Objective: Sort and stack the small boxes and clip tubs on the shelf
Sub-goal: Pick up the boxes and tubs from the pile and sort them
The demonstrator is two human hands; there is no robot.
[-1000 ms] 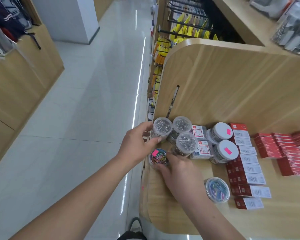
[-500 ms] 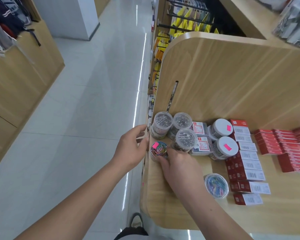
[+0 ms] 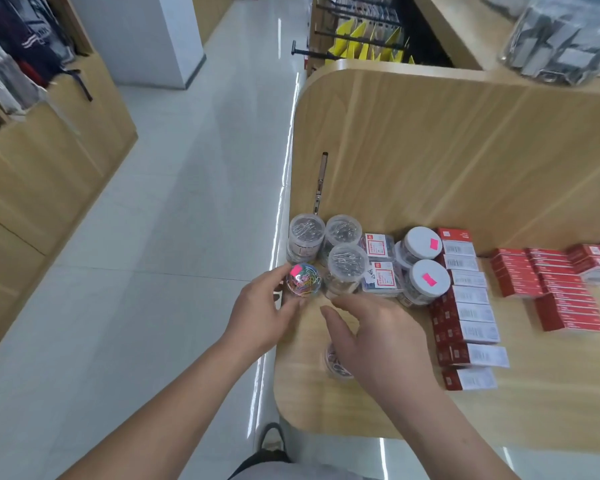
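Clip tub (image 3: 303,280) at shelf (image 3: 326,410) edge, gripped by left fingers (image 3: 274,273), right fingers (image 3: 329,311) spread, empty

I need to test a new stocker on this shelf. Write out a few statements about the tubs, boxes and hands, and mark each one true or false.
1. The left hand holds the colourful clip tub at the left edge of the shelf. True.
2. The two white-lidded tubs carry green stickers. False: both stickers are pink.
3. The right hand grips one of the red boxes. False: it grips nothing, its fingers are relaxed, and it is clear of those boxes.
4. Three clear tubs of silver clips stand just behind the colourful clip tub. True.
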